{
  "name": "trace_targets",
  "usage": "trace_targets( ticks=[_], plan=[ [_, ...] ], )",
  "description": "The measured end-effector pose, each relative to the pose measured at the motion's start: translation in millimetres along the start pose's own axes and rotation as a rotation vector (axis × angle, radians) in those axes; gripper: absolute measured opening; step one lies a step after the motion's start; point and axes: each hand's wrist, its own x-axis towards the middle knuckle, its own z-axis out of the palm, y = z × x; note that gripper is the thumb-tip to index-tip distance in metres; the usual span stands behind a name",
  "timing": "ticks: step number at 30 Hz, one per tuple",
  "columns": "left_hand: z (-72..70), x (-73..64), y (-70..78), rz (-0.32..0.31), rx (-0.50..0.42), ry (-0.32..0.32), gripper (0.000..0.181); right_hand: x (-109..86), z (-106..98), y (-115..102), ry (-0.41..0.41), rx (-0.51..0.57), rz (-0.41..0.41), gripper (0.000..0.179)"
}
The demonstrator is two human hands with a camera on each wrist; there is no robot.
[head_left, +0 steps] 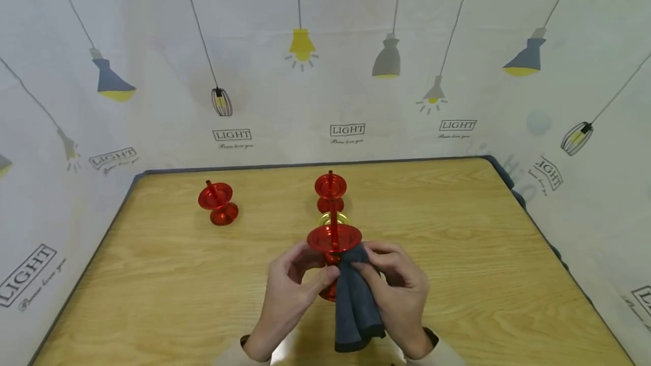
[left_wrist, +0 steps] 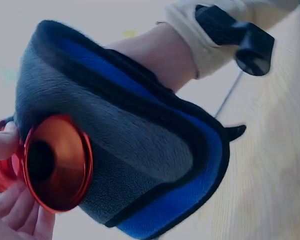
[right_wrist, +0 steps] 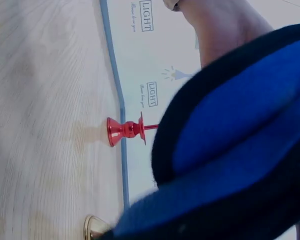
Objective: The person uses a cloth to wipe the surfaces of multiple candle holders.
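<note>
A shiny red candle holder [head_left: 334, 238] with a wide dish and an upright spike is held up above the table's near middle. My left hand [head_left: 292, 287] grips its stem, thumb in front. In the left wrist view the hollow underside of its base [left_wrist: 65, 162] shows beside the fingers. My right hand [head_left: 402, 292] pinches a folded cloth [head_left: 357, 301], grey-blue with a dark edge, against the holder's right side just under the dish. The cloth's bright blue inner face [right_wrist: 230, 115] fills much of the right wrist view and hides the right fingers there.
On the wooden table [head_left: 178, 275] a second red candle holder [head_left: 216, 199] stands back left, and a third [head_left: 330, 186] stands back centre. A gold-coloured piece [head_left: 325, 219] shows partly behind the held one. A lamp-patterned curtain [head_left: 264, 72] surrounds the table's far and side edges.
</note>
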Motion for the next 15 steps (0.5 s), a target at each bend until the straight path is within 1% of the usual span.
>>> trace_targets(
  ticks=[2,4,5,7,9,11,12,13,14,15],
  plan=[
    [3.1,0.8,-0.3,-0.010,0.023,0.014,0.035,-0.4,-1,-1,0.002,-0.004,-0.017,0.029],
    [2.8,1.7,-1.0,-0.050,0.011,-0.004,0.036,-1.1,-2,-1,0.005,0.010,-0.015,0.029],
    [1.2,2.2,-2.3,-0.066,-0.008,-0.027,0.037,-1.6,-3,-2,0.001,0.020,-0.001,0.028],
    [-3.5,3.3,-5.3,-0.092,-0.076,-0.105,0.039,-1.6,-5,-3,-0.009,0.051,0.046,0.027],
    [-8.9,3.9,-7.4,-0.125,-0.140,-0.185,0.042,-1.1,-7,-5,-0.017,0.081,0.127,0.025],
    [-12.4,4.3,-8.7,-0.148,-0.189,-0.242,0.045,-0.2,-9,-6,-0.021,0.088,0.216,0.024],
    [-13.0,4.4,-8.4,-0.156,-0.198,-0.253,0.045,0.1,-9,-7,-0.016,0.088,0.249,0.023],
    [-13.1,4.0,-7.5,-0.163,-0.192,-0.245,0.045,0.2,-9,-7,-0.008,0.080,0.273,0.023],
    [-12.4,3.5,-6.4,-0.154,-0.178,-0.229,0.043,0.1,-8,-7,-0.003,0.067,0.284,0.022],
    [-11.3,2.8,-5.8,-0.135,-0.160,-0.203,0.042,-0.2,-7,-7,0.001,0.055,0.274,0.022]
  ],
)
